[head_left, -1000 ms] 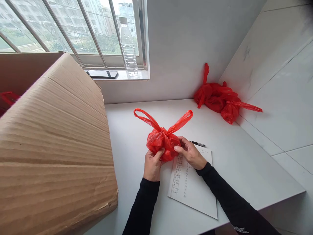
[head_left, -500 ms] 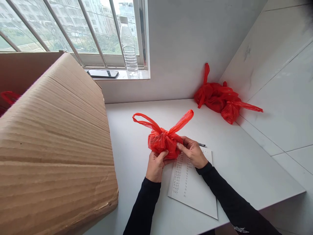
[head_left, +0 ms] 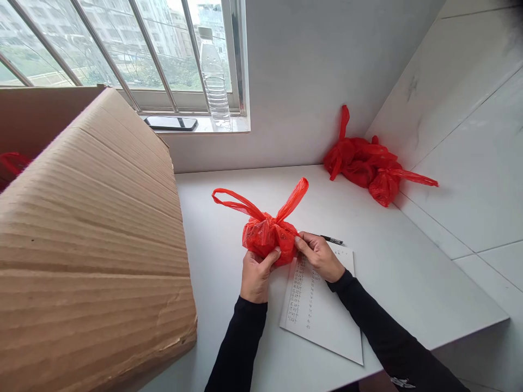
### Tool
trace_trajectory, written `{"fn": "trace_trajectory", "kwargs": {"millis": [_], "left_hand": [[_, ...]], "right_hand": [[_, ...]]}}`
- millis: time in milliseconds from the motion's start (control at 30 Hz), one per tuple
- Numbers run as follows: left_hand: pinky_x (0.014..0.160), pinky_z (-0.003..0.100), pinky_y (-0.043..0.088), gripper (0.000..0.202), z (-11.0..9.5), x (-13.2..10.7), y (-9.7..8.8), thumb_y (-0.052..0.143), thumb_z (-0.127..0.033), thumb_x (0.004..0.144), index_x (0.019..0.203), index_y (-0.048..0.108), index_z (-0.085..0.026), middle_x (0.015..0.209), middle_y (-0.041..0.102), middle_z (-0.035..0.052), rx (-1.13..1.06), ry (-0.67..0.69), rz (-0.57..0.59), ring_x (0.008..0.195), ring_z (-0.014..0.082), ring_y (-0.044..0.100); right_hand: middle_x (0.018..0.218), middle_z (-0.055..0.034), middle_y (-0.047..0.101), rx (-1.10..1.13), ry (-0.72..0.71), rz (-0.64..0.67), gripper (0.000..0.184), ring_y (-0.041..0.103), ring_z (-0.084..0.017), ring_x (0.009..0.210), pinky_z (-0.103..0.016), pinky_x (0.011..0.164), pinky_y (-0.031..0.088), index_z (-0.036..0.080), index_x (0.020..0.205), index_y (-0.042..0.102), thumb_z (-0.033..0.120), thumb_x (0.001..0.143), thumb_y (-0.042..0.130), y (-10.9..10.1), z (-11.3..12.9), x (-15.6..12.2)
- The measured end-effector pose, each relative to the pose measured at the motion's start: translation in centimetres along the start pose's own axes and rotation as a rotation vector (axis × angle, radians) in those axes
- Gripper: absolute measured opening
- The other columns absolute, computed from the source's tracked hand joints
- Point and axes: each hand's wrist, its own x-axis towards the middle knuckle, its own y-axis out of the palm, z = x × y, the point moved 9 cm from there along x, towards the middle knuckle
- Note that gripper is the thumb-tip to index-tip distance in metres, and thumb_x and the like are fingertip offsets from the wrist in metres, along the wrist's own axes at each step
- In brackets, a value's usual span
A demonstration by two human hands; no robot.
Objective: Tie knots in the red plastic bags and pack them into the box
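Thumbs pressed in and fingers curled, the left hand [head_left: 255, 276] and right hand [head_left: 322, 258] hold a red plastic bag [head_left: 267, 239] between them, over the table. Thin, glossy and crinkled, it bulges roundly below a tied neck with two splayed loops; its contents are hard to make out. Near them are a ribbed cardboard box [head_left: 102, 228] and handwritten notepad [head_left: 335, 326] on the smooth white table [head_left: 408, 272]; beyond, red bags [head_left: 359, 160] slump by the wall [head_left: 310, 81].
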Motion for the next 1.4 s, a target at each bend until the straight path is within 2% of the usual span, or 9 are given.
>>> {"fn": "trace_trajectory", "kwargs": {"millis": [100,233,467,733,833,1033,1233,1333,1400], "left_hand": [[0.101,0.047,0.050,0.047,-0.3,0.1,-0.3,0.084,-0.026,0.069,0.112,0.068,-0.014,0.111,0.073,0.0120,0.008,0.050,-0.021,0.110,0.0323,0.065],[0.094,0.047,0.054,0.047,-0.1,0.1,-0.4,0.084,-0.029,0.070,0.112,0.067,-0.015,0.111,0.073,0.0123,-0.002,0.038,-0.036,0.108,0.0333,0.067],[0.099,0.048,0.052,0.051,0.6,0.1,1.1,0.084,-0.023,0.068,0.115,0.066,-0.015,0.116,0.071,0.0140,-0.051,-0.035,0.119,0.113,0.0345,0.064],[0.097,0.044,0.052,0.044,-0.2,0.5,-0.9,0.083,-0.023,0.068,0.108,0.068,-0.016,0.107,0.073,0.0099,0.011,0.080,-0.031,0.109,0.0323,0.066],[0.097,0.044,0.052,0.043,-0.2,0.2,-1.1,0.083,-0.025,0.070,0.109,0.068,-0.015,0.108,0.073,0.0100,-0.002,0.077,-0.069,0.109,0.0319,0.066],[0.101,0.048,0.049,0.046,-0.4,-0.1,0.5,0.084,-0.026,0.069,0.110,0.068,-0.013,0.114,0.072,0.0145,0.020,0.035,0.059,0.112,0.0344,0.065],[0.100,0.044,0.049,0.050,-0.7,0.4,-0.5,0.085,-0.029,0.067,0.112,0.067,-0.017,0.115,0.072,0.0113,0.039,0.113,-0.016,0.112,0.0318,0.065],[0.094,0.040,0.053,0.049,-0.8,0.4,-0.8,0.086,-0.031,0.066,0.110,0.069,-0.017,0.112,0.073,0.0101,0.077,0.130,-0.049,0.107,0.0298,0.067],[0.079,0.036,0.058,0.048,-0.8,0.3,-0.8,0.085,-0.035,0.068,0.110,0.068,-0.017,0.106,0.074,0.0088,0.109,0.115,-0.066,0.093,0.0273,0.070]], "right_hand": [[0.079,-0.0004,0.059,0.022,-0.004,0.017,0.029,0.053,-0.014,0.068,-0.028,0.066,0.046,0.019,0.090,0.061,0.047,0.097,0.053,0.3,0.0,0.0],[0.080,0.0005,0.059,0.051,-0.003,-0.006,0.025,0.054,-0.014,0.066,-0.028,0.065,0.047,0.021,0.096,0.058,0.046,0.095,0.057,0.1,-0.2,0.0],[0.070,0.0022,0.053,0.029,-0.038,-0.038,0.023,0.052,-0.014,0.063,-0.029,0.066,0.046,0.021,0.097,0.066,0.041,0.097,0.054,-0.5,0.2,0.1],[0.079,-0.0006,0.058,-0.037,-0.056,0.024,0.027,0.052,-0.014,0.067,-0.029,0.066,0.045,0.021,0.109,0.071,0.038,0.097,0.053,0.5,1.0,-0.1],[0.075,0.0000,0.057,-0.017,-0.043,0.009,0.026,0.051,-0.014,0.064,-0.029,0.064,0.046,0.020,0.102,0.072,0.040,0.095,0.057,0.3,0.8,-0.1],[0.069,0.0017,0.057,0.041,-0.012,-0.003,0.029,0.050,-0.012,0.056,-0.027,0.055,0.044,0.018,0.085,0.065,0.046,0.088,0.066,-0.1,-0.2,0.0],[0.070,0.0021,0.057,0.039,0.007,-0.026,0.029,0.056,-0.014,0.061,-0.026,0.056,0.047,0.020,0.090,0.060,0.049,0.092,0.060,0.2,-0.1,-0.1],[0.070,0.0018,0.057,0.022,0.004,-0.023,0.029,0.056,-0.014,0.061,-0.027,0.057,0.046,0.020,0.088,0.059,0.049,0.093,0.059,0.3,0.2,-0.2],[0.070,0.0015,0.057,0.009,-0.005,-0.030,0.030,0.055,-0.013,0.060,-0.027,0.058,0.045,0.020,0.085,0.059,0.048,0.093,0.058,0.3,0.4,-0.3]]}}
